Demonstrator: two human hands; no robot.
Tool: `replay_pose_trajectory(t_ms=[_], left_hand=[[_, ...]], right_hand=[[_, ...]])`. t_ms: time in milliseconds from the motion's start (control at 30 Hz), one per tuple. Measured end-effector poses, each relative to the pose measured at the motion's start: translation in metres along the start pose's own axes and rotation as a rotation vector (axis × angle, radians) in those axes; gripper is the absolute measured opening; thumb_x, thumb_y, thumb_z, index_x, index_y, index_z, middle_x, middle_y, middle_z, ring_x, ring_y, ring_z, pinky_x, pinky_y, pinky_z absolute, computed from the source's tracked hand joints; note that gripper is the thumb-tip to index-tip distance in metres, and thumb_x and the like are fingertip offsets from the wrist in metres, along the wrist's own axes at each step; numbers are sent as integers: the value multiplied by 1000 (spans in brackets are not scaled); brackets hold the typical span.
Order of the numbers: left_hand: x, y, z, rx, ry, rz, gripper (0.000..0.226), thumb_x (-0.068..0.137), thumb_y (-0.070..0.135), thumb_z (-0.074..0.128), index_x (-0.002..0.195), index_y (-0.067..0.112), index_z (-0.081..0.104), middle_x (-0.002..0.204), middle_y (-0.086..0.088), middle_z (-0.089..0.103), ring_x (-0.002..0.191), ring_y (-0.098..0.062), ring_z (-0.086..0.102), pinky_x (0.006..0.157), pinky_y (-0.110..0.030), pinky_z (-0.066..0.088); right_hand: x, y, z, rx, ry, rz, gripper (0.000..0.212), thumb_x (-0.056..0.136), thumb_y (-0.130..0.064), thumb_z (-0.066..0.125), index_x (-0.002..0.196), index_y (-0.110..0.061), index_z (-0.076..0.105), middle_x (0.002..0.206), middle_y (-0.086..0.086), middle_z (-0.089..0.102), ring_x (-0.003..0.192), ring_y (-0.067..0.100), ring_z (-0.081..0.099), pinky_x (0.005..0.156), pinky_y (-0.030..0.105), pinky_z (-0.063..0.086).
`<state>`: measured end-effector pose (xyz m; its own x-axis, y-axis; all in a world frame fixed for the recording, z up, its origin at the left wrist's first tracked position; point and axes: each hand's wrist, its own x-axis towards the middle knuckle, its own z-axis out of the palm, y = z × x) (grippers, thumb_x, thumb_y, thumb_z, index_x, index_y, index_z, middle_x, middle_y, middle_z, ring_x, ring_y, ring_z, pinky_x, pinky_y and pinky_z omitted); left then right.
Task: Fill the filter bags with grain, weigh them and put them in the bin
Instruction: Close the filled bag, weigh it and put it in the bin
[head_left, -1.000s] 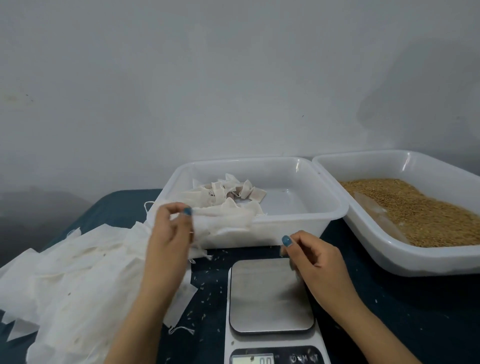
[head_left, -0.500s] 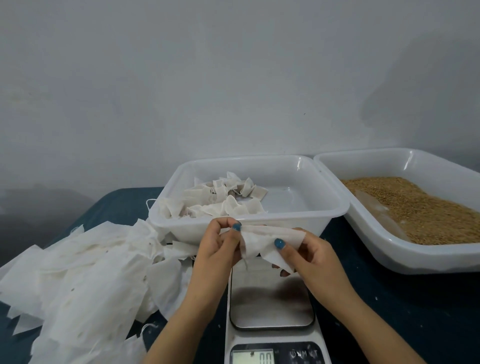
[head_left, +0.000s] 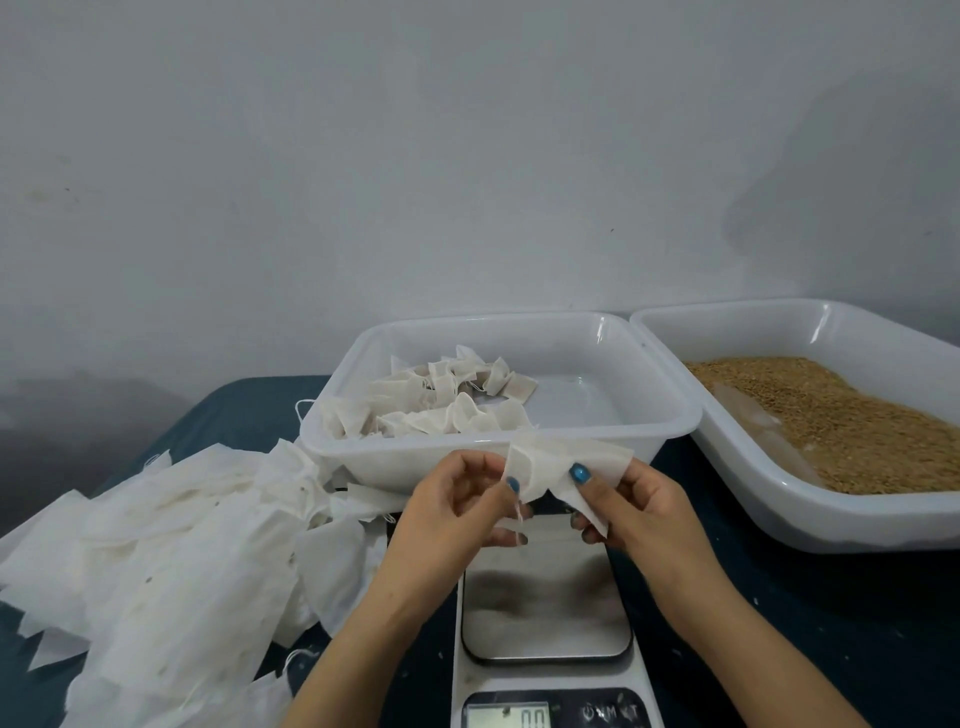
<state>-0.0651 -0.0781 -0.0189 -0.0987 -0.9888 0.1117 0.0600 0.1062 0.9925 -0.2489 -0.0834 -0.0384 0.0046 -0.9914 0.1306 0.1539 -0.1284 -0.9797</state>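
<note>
Both hands have come together over the scale (head_left: 545, 613) since a second ago, when the left hand (head_left: 457, 504) was out at the pile of empty bags (head_left: 156, 561) and the right hand (head_left: 631, 512) rested at the scale's edge. Now one filter bag (head_left: 563, 460) is stretched between them, left thumb and fingers pinching its left corner, right thumb and fingers pinching the middle. It hangs flat and limp above the bare pan, just in front of the bin (head_left: 670, 415). That reads as a fresh bag picked and being worked open at the mouth. Nothing is in it yet, and the display shows zeros. Grain (head_left: 831, 415) waits in the tray (head_left: 779, 322) on the right. Filled bags (head_left: 431, 405) sit in the bin's left half.
</note>
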Motion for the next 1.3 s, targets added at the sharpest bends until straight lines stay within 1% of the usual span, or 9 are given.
replay_pose_trajectory(t_ms=[300,367,467,667,733,833,1000,1133,1300], left_hand=[[1,0,-7,135,121,36,13,96,3,58,86,3,67,63,-2,67,48,-10,59,47,-18,47],[2,2,-10,112,170,50,16,96,5,59,82,2,66,57,-1,64,42,-7,53,43,-15,42],[1,5,-12,89,202,69,19,96,10,61,80,0,66,59,-7,65,43,-11,54,43,-15,41],[-1,10,-11,166,227,157,19,89,19,71,77,6,65,61,-8,58,47,-8,48,43,-17,40],[-3,13,-12,221,220,194,17,86,22,73,73,17,65,57,-2,55,47,-9,46,43,-18,40],[-7,17,-13,316,223,247,13,84,26,73,76,29,64,56,2,55,45,-9,47,44,-19,41],[-12,23,-10,476,224,358,10,79,28,71,81,31,62,56,5,55,49,-3,46,50,-14,40],[-14,24,-8,599,195,407,22,80,11,75,80,28,61,55,9,53,49,-4,47,49,-10,36],[-16,24,-9,620,161,422,23,81,13,75,83,31,61,56,8,54,50,-5,48,50,-9,36]], right_hand=[[-4,-3,1,-59,-186,38,38,77,-38,70,112,-22,71,103,0,76,94,18,73,73,27,59],[-4,-4,2,-64,-197,53,37,74,-44,70,105,-24,75,96,3,77,86,20,73,70,30,60],[-4,-6,4,-16,-193,79,38,71,-46,72,98,-21,79,81,5,73,66,10,64,55,19,50],[-4,-1,4,-141,-181,12,40,77,-47,67,110,-25,69,96,4,75,74,16,67,54,22,53],[-5,-1,6,-312,-64,-89,44,76,-55,66,114,-33,58,102,-10,68,76,9,65,57,25,56],[-8,-1,6,-699,145,-520,32,90,-49,62,116,-32,52,112,-25,52,94,5,60,70,18,53],[-20,-3,20,-968,149,-1194,21,92,-22,65,111,-24,55,104,-6,51,86,11,53,68,19,46],[-23,-1,29,-1170,125,-1269,25,93,-25,69,115,-27,57,97,-7,50,80,10,50,61,18,42],[-21,-6,22,-1226,151,-1219,12,95,-29,67,106,-25,63,92,-5,58,80,11,53,56,23,48]])
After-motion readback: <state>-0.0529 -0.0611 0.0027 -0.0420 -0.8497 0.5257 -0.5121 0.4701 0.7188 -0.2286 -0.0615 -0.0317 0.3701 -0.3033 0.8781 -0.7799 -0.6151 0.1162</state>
